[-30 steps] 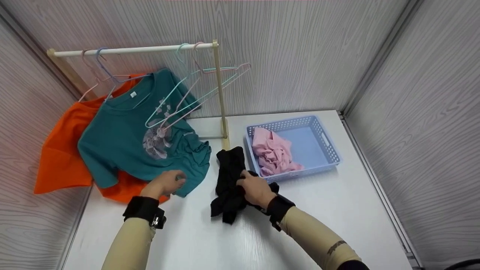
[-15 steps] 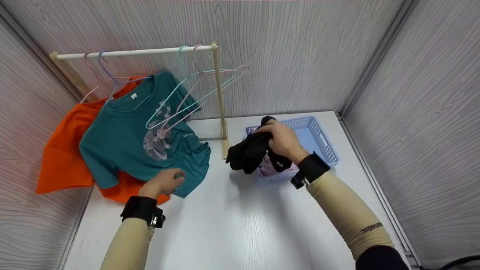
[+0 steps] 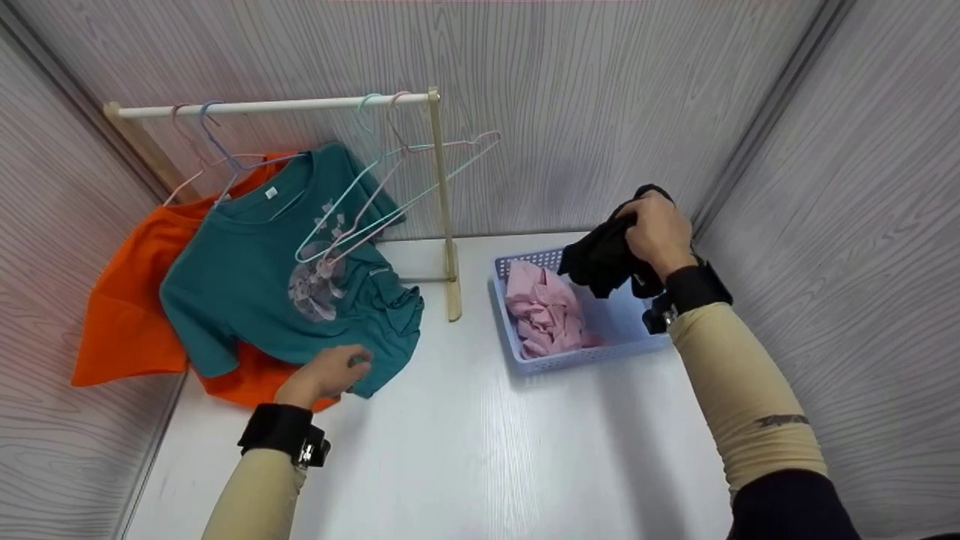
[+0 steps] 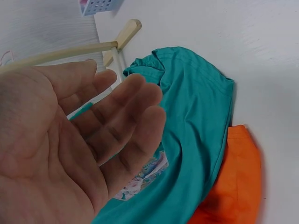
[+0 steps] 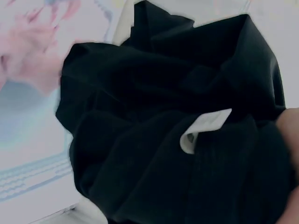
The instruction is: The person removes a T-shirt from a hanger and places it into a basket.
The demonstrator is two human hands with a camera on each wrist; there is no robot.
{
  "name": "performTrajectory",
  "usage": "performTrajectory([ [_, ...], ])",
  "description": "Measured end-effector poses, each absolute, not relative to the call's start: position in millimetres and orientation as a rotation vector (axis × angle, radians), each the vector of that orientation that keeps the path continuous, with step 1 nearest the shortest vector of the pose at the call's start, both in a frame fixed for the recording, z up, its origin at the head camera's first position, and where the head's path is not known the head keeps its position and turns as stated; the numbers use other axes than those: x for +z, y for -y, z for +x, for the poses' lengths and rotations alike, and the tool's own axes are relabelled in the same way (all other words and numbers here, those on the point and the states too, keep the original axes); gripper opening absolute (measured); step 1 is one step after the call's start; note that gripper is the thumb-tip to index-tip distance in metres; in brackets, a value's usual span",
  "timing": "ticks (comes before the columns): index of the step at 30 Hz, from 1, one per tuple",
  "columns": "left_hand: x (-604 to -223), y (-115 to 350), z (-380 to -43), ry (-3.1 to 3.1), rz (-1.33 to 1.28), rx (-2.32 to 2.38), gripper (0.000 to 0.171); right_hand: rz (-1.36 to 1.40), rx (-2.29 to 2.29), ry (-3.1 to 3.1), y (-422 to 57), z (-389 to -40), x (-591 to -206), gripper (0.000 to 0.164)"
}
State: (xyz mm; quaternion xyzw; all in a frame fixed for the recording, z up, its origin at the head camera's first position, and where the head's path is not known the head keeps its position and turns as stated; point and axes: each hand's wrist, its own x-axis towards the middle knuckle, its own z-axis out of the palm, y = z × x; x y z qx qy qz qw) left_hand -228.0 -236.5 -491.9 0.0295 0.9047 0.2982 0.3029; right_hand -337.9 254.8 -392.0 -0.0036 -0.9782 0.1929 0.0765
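Bunched in my right hand (image 3: 660, 231) is a black garment (image 3: 606, 255), held up over the right part of the blue plastic basket (image 3: 585, 358). The right wrist view shows its folds close up, with a small white label (image 5: 205, 126). A crumpled pink garment (image 3: 546, 311) lies in the basket's left half. My left hand (image 3: 330, 373), fingers loosely bent and holding nothing, hovers by the lower part of the teal T-shirt (image 3: 247, 262). That shirt hangs from a blue hanger (image 3: 217, 142), in front of an orange garment (image 3: 120, 315) on a pink hanger (image 3: 196, 161).
A small clothes rack with a white rail (image 3: 285, 106) and a wooden post (image 3: 441, 172) stands at the back left. A mint hanger (image 3: 349, 196) and a pink hanger beside it carry no clothes. Grey wood-grain panels (image 3: 600, 97) enclose the white table (image 3: 450, 435).
The right hand has lifted the black garment off the table and carried it up and right over the basket. The left hand has barely moved.
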Motion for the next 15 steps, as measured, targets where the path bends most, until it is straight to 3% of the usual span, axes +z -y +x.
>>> performTrajectory([
  [7, -500, 236, -221, -2.392, 0.024, 0.847, 0.039, -0.072, 0.671, 2.941, -263, -348, -469, 0.037],
  [12, -504, 236, -214, -2.391, -0.005, 0.869, 0.036, 0.010, 0.950, 2.933, -252, -337, -545, 0.042],
  [15, -503, 236, -216, -2.391, -0.017, 0.869, 0.036, 0.038, 0.978, 3.006, -246, -329, -570, 0.045],
])
